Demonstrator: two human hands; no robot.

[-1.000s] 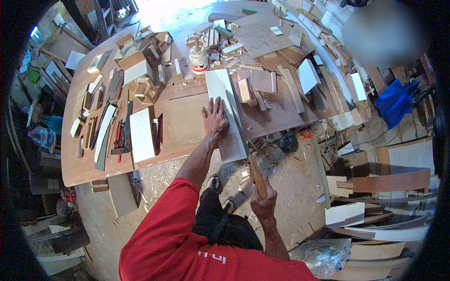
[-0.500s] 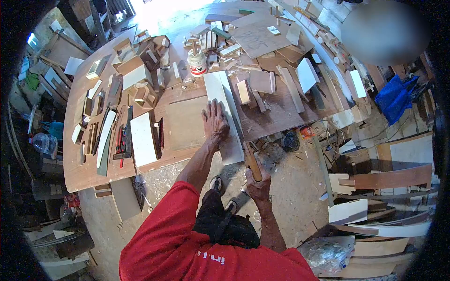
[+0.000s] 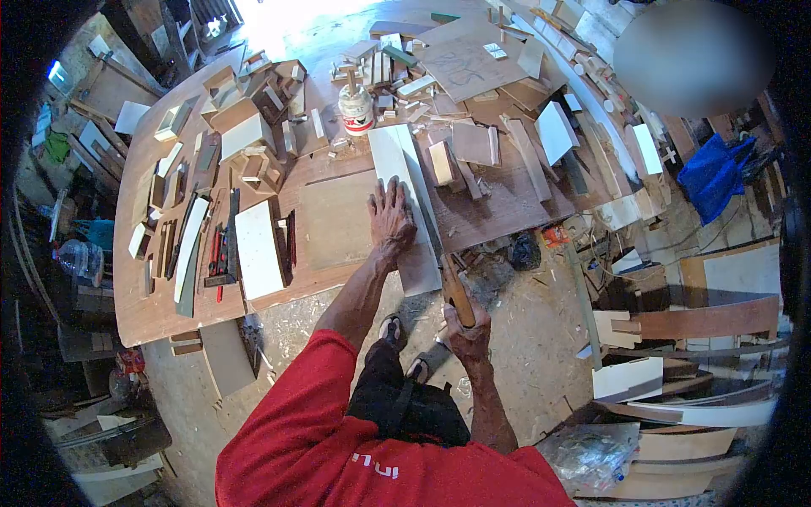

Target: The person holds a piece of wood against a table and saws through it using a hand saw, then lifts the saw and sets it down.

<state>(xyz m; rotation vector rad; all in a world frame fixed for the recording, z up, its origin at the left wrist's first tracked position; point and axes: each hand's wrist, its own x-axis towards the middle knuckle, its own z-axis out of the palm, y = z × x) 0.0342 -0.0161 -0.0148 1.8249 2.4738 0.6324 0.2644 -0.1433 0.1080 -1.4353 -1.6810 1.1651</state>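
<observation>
My left hand (image 3: pixel 392 224) lies flat with fingers spread on a long pale board (image 3: pixel 390 152), which overhangs the table's near edge. In my right hand (image 3: pixel 469 334), below that edge, is the wooden handle of what looks like a handsaw (image 3: pixel 456 296). Its dark, narrow blade runs forward along the board's right edge; whether the teeth are in the wood cannot be made out. Under the board's left side, a flat brown panel (image 3: pixel 334 224) rests on the table.
The wooden table (image 3: pixel 203 317) carries a white glue bottle (image 3: pixel 356 110), a white-faced panel (image 3: pixel 258 249), red-handled tools (image 3: pixel 218 253) and several small wooden boxes (image 3: pixel 262 169). Offcuts and a large sheet (image 3: pixel 465 59) lie farther back. Stacked boards (image 3: pixel 701 325) stand at the right.
My left hand and the board have shifted very slightly in view. My right hand keeps its hold on the handle, with hardly any visible movement.
</observation>
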